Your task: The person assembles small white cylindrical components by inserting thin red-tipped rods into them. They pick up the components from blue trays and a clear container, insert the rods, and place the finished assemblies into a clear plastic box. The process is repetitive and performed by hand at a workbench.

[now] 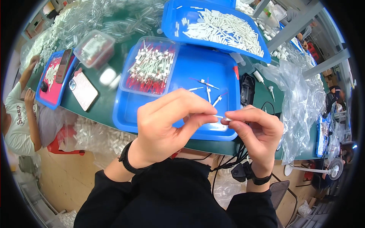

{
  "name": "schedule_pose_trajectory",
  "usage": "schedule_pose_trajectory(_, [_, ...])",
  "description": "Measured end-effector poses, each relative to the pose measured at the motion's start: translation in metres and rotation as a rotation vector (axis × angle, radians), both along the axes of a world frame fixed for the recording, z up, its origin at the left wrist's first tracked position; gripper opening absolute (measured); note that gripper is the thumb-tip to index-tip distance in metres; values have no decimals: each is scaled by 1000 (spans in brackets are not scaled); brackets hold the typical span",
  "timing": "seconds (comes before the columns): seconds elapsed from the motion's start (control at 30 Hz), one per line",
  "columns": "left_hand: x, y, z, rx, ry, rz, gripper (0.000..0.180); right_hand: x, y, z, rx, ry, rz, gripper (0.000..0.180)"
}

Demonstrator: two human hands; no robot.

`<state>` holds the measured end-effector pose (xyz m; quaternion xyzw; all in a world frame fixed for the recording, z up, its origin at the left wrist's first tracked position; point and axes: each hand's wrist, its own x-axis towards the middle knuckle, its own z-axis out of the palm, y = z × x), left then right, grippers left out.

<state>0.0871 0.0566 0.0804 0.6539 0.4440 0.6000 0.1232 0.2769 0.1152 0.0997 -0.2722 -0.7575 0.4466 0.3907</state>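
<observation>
Left hand [173, 119] and right hand [260, 125] pinching, nearly meeting, rear fingers [257, 127] seemingly curled

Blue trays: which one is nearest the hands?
The front tray, with a clear box; left hand and right hand reach over it. The white-tube tray and pink-lined tray lie farther off.

We see the small white piece [227, 119] partly hidden by the right hand [255, 131], while the clear plastic box's [108, 57] contents [94, 46] blur on us!

From my head, one wide view looks down close on left grip [165, 119] and right grip [260, 127], mid-frame.
</observation>
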Motion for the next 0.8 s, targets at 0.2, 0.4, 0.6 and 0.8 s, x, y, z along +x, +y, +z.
schedule_pose_trajectory(0.2, [2,4,-3,76,91,-53,17,-3,1,6,218,-128,25,18])
schedule_pose_trajectory(0.4, [0,4,1,-296,-113,-273,36,-10,-3,-5,144,-149,-103,15])
schedule_pose_trajectory(0.6, [-14,3,3,-489,-225,-320,45,-9,-6,-17,-346,-19,-113,10])
schedule_pose_trajectory(0.8, [-21,4,-3,-314,11,-164,20,-7,-6,-19,-160,-49,-118,7])
